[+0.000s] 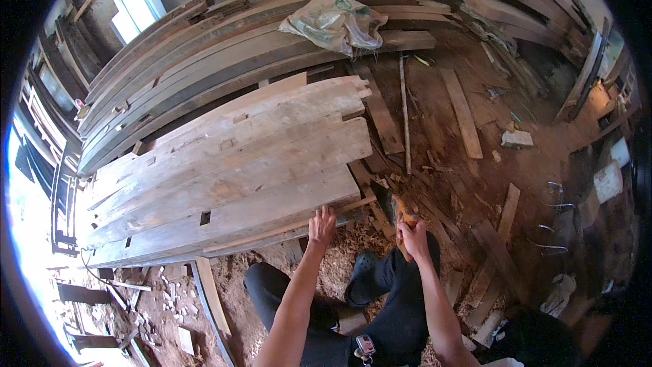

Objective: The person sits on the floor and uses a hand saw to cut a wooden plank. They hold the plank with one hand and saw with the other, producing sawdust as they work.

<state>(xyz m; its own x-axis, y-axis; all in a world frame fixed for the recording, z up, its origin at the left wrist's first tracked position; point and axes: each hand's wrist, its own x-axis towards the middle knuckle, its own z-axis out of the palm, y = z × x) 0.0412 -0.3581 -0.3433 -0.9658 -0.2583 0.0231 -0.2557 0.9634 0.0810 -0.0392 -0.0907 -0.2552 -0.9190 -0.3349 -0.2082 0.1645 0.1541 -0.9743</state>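
My left hand point(322, 225) is closed over a thin wooden strip point(278, 232) lying along the near edge of the stacked planks. Its fingers curl over the strip close to the right end of the stack. To the right, my right hand point(412, 239) grips a tool with an orange-brown wooden handle point(406, 212). A thin dark edge shows along the tool's left side, but its kind is unclear. The wide grey-brown planks point(238, 156) lie side by side in front of me, some with square mortise holes.
Long beams point(224, 47) are piled behind the planks, with a crumpled plastic sack point(334, 22) on top. Loose boards point(462, 114), offcuts and shavings litter the dirt floor on the right. A pale block point(517, 138) lies there. More timber leans at the back right.
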